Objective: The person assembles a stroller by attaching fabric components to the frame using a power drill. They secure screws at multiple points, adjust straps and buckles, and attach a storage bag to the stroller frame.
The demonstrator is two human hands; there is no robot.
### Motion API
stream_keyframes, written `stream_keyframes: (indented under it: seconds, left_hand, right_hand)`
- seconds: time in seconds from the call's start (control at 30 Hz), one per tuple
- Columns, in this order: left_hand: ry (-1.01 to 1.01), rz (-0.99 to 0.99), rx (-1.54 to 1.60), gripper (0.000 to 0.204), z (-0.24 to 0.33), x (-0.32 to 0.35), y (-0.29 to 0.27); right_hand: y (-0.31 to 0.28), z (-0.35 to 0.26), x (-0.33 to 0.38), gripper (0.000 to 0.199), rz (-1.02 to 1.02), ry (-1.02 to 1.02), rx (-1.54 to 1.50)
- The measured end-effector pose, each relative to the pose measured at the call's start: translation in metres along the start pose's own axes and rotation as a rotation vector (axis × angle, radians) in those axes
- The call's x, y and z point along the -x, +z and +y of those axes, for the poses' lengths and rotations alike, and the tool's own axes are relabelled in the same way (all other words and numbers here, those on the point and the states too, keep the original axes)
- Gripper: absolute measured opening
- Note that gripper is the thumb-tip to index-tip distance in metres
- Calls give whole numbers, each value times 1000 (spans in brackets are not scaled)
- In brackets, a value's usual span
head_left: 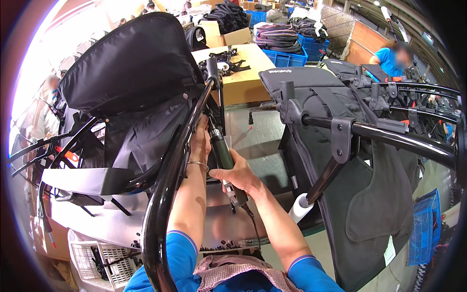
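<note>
My right hand is wrapped round a dark green electric screwdriver, with its cord trailing down. The tool's tip points up and away, toward a black tubular stroller frame. Beside that tube, my left hand reaches up close to the screwdriver's front end. Its fingers are mostly hidden by the tube and the tool, so its grip does not show. Black seat fabric and a raised black panel belong to the stroller on the left.
A second black stroller stands on the right, its tube jutting toward me. A metal worktop lies under my arms. Ahead is a yellowish table with black parts. A white basket sits lower left, a blue crate right. Another person is far right.
</note>
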State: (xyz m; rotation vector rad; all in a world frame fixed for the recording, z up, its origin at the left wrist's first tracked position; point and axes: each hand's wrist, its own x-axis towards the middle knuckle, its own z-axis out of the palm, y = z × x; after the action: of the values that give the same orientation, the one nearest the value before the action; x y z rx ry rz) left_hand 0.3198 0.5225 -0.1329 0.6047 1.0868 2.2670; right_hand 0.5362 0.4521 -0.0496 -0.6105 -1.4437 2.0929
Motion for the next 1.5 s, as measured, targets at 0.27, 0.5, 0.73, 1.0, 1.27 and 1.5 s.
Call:
stream_keyframes:
  seconds: [0.27,0.5,0.73,1.0,1.27,1.5]
  left_hand:
    - [-13,23,-72,11,20,4,-11]
    - [-78,52,15,14,24,28,37]
    - [-89,14,-94,5,28,31,32]
    - [-10,-107,-175,5,28,25,25]
    - [18,-52,-266,10,48,49,17]
    - [15,-40,-298,15,50,54,19]
  right_hand:
    - [11,3,-2,71,13,-20,90]
    - [-9,33,-10,94,181,-241,363]
    - [-6,-4,-3,69,-9,160,38]
    - [6,0,-10,63,77,-23,62]
    - [8,2,-17,68,54,31,118]
    - [16,2,-16,66,135,-24,296]
